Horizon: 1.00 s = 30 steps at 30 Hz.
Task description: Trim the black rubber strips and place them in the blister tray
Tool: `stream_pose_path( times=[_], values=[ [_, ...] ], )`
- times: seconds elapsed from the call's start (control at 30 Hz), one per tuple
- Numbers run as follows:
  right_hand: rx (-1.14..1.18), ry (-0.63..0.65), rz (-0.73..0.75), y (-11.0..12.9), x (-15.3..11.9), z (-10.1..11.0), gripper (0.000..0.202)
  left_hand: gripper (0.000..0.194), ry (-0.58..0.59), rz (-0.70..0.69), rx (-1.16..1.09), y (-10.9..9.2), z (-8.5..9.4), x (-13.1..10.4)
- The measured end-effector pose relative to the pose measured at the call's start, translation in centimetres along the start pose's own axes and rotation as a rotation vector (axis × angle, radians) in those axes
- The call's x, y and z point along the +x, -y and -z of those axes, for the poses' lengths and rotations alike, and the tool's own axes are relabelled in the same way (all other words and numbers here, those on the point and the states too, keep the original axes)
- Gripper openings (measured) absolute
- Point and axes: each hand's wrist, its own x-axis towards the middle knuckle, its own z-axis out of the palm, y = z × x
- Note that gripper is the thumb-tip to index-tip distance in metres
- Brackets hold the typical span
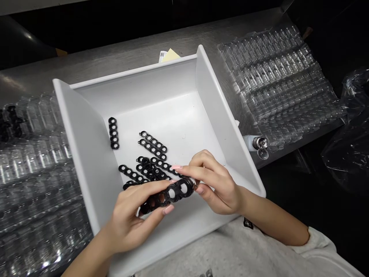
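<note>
My left hand (129,217) is closed around a black plastic strip with a row of round holes (178,192), its thumb below and fingers above. The strip is tilted over the near part of a white bin (132,72). At the strip's right end, my right hand (217,186) pinches with thumb and fingers. A small shiny bit (195,183) shows between those fingertips, too small to name. Similar black strips lie on the bin floor: a single strip (113,135) stands apart at the left, and a loose pile (150,169) sits partly hidden behind my hands.
Stacked clear plastic trays (276,73) lie at the right, and more clear trays (37,184) at the left, a few holding black parts (13,119). A small bottle with a metal flip cap (261,143) is beside the bin. Yellow paper (171,55) lies behind it.
</note>
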Motion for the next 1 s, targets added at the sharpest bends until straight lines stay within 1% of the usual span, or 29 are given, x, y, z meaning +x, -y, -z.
stream_pose_path(
  times=[0.37,0.57,0.77,0.83,0.97,1.0],
  values=[
    [0.039,0.016,-0.003,0.1,0.1,0.0,0.04,0.037,0.029,0.027,-0.039,-0.1,0.1,-0.2],
    [0.012,-0.024,0.0,0.1,0.1,0.0,0.035,0.034,0.069,0.068,-0.098,0.0,0.1,-0.1],
    [0.081,-0.101,-0.065,0.4,0.1,0.4,0.033,0.033,0.087,0.087,-0.135,-0.1,0.0,0.0],
    [0.135,-0.127,-0.105,0.6,0.2,0.5,0.029,0.034,0.078,0.082,-0.114,0.0,0.0,0.0],
    [0.239,-0.146,-0.194,1.0,0.5,0.7,0.008,0.038,0.047,0.04,-0.02,0.1,-0.2,-0.1],
    [0.25,-0.151,-0.212,1.1,0.5,0.8,0.009,0.039,0.041,0.026,0.009,0.1,-0.3,-0.1]
  ],
)
